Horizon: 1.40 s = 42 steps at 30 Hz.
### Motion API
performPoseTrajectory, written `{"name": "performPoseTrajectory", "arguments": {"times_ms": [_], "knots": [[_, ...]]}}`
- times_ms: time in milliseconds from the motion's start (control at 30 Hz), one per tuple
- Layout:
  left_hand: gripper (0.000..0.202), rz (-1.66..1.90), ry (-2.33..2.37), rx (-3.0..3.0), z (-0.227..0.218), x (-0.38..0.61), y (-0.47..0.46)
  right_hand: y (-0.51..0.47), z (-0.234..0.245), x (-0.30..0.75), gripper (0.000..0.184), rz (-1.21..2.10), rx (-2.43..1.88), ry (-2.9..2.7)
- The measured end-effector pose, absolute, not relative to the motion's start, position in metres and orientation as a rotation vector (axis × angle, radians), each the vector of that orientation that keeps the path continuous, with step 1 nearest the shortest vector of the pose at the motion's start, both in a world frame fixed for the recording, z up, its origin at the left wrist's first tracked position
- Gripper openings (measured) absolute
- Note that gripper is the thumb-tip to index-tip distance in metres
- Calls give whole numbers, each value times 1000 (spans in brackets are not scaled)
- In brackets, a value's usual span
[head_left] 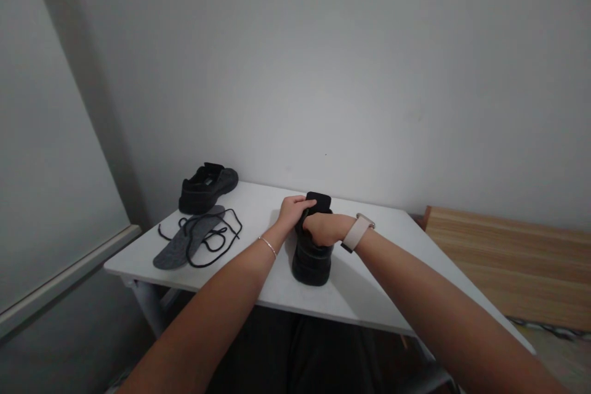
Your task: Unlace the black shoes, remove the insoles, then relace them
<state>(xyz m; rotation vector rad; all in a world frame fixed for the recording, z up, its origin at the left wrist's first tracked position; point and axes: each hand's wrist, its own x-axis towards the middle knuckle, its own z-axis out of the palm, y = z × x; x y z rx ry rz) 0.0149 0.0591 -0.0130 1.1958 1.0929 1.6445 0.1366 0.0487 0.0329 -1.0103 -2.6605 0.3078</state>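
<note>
A black shoe (311, 265) stands on the white table in front of me, its heel toward me and its tongue raised at the far end. My left hand (294, 209) grips the shoe's left side near the tongue, thumb against it. Inside the opening is my right hand (323, 228), bent at the wrist; the shoe hides its fingers, so what they hold cannot be seen. To the left lie a grey insole (173, 252) and a loose black shoelace (199, 266), partly draped over the insole. Behind them rests a second black shoe (198, 202), with no lace visible in it.
The white table (369, 301) reaches back to a plain grey wall (323, 74). A wood-grain panel (508, 265) sits beyond the table's right edge. At the left is a pale panel with a ledge (69, 277). My legs are beneath the front edge.
</note>
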Motion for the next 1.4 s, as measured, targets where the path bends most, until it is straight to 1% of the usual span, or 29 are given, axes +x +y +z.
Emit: {"name": "performPoseTrajectory", "arguments": {"times_ms": [167,333,433,633,800,967,1167,1267,1400], "knots": [[27,1649,1080,1191,-14,13,58,57,28,130,26,384,-1068,-2997],[25,1654,1084,1198,-16,13,59,57,33,138,20,362,-990,-3286],[25,1655,1080,1204,-17,12,60,58,35,140,21,329,-940,-3376],[27,1652,1084,1201,-18,11,62,59,33,128,30,211,-855,-3458],[27,1654,1087,1190,-16,12,59,51,39,126,26,20,-864,-3570],[30,1653,1086,1194,-15,12,56,30,52,129,27,-153,-1011,-3469],[31,1662,1080,1209,-13,11,55,3,62,137,23,-326,-1292,-3094],[28,1654,1071,1210,-12,11,55,-3,66,140,29,-366,-1302,-3026],[30,1651,1059,1202,-12,11,54,-1,70,136,35,-321,-1289,-3134]]}}
